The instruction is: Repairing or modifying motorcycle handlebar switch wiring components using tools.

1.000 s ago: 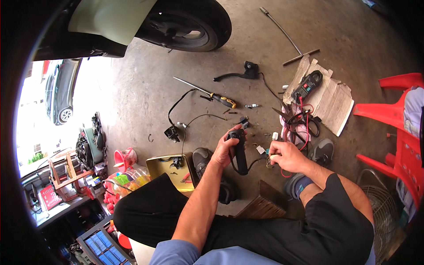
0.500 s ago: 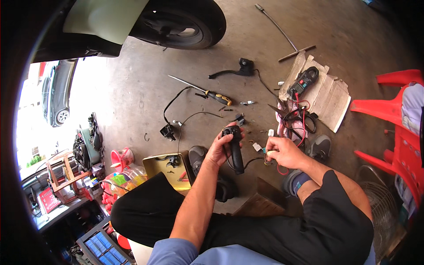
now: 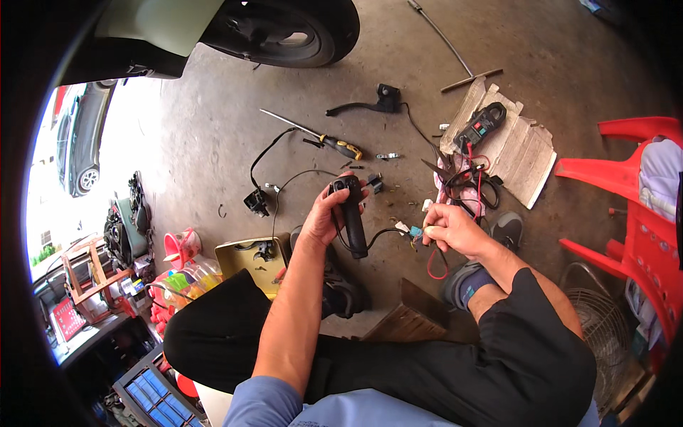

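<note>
My left hand is wrapped round a black throttle grip, its thumb near the top end. From the grip a black cable runs right to a white plug and a teal plug. Just beside these plugs, my right hand pinches thin wires between thumb and fingers; the exact hold is partly hidden. A red wire loop hangs below the right fingers. Beyond the hands, a yellow-and-black screwdriver, a black brake lever and a small black switch part lie on the floor.
A clamp meter rests on flattened cardboard, near scissors. A T-handle wrench lies farther off. At right stands a red plastic chair; at left, a yellow tray. A wheel is at the far side.
My left hand and the throttle grip have moved away from me and slightly left. The teal and white plugs now show beside my right fingertips. The whole view has shifted a little.
</note>
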Tool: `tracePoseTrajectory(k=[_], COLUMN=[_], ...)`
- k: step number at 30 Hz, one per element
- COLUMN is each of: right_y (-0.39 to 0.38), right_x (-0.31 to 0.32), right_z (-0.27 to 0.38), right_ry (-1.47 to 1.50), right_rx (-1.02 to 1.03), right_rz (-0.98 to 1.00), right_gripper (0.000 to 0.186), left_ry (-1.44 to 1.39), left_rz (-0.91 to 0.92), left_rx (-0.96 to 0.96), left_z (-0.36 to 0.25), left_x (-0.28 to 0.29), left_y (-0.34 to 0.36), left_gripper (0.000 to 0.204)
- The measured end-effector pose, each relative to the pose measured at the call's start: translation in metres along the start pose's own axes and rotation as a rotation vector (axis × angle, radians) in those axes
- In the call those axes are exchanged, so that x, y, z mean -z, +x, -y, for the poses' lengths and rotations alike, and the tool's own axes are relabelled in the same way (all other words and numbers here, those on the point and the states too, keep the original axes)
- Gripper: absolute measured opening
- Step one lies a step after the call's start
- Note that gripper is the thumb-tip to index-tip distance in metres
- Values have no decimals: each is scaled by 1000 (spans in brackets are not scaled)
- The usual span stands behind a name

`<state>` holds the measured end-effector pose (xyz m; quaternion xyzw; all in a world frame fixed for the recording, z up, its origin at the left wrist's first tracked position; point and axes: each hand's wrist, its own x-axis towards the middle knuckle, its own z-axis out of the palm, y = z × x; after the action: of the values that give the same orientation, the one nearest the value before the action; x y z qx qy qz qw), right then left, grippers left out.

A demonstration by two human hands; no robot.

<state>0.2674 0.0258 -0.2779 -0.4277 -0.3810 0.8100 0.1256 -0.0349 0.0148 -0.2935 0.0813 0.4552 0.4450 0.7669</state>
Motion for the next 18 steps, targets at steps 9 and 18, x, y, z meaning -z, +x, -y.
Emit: tracePoseTrajectory(k=[9,18], right_y=[-3,-5], right_x=[-2,-2], right_z=[3,4], right_ry=[-8,-65], right_rx=[-2,41], right_rz=[-5,-20], right_gripper=[4,6], left_ry=[-4,6], left_rz=[-4,-7], left_rx=[-12,-12], left_z=[-3,-4], left_x=[-1,-2], left_y=[1,1], left_gripper=[62,64])
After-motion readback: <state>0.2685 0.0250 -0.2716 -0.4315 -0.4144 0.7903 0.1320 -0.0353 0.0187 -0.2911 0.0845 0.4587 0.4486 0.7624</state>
